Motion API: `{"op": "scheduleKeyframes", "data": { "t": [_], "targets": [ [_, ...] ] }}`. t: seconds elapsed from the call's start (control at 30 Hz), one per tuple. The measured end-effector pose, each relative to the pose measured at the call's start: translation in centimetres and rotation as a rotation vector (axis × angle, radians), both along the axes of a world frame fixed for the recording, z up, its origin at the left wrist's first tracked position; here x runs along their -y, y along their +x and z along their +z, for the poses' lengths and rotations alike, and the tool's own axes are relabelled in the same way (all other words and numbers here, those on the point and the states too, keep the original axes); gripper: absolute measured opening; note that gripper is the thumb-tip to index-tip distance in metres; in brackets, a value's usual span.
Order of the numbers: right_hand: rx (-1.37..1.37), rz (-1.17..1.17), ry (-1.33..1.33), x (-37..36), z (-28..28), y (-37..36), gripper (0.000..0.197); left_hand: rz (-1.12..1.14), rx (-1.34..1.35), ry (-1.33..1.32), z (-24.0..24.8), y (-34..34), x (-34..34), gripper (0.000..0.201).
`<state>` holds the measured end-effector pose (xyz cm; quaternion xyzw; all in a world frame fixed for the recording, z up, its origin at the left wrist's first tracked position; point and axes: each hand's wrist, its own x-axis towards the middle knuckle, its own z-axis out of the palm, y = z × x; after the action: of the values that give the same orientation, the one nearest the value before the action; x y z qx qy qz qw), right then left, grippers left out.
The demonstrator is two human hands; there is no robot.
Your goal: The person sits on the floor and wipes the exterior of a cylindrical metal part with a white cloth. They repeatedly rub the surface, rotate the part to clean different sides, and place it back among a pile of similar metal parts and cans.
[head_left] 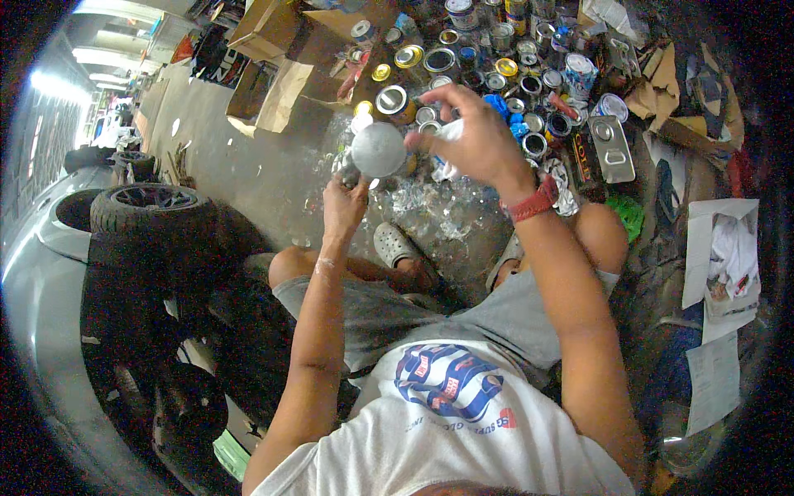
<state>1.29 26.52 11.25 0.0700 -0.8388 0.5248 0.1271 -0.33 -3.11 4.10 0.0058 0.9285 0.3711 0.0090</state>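
In left hand [346,201] — round-edged grey object [379,150].

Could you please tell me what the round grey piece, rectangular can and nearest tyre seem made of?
Round grey piece: perhaps matte metal, from its dull, even face, though plastic is possible.
Rectangular can: likely metal, glossy, given its silvery sheen.
Nearest tyre: apparently matte black rubber, with chunky tread.
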Motion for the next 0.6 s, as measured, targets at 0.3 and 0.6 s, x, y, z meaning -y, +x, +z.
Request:
{"op": "scheduleKeyframes", "data": {
  "t": [0.3,0.6],
  "targets": [
    [-0.041,0.050,0.394,2.2,-3.4,2.2,0.086,0.036,0.023,-0.176,-1.2,2.2,-4.2,0.057],
    [-0.039,0.145,0.267,1.4,-5.0,0.4,0.079,0.012,0.074,-0.125,-1.8,2.9,-4.2,0.063]
  ]
}}
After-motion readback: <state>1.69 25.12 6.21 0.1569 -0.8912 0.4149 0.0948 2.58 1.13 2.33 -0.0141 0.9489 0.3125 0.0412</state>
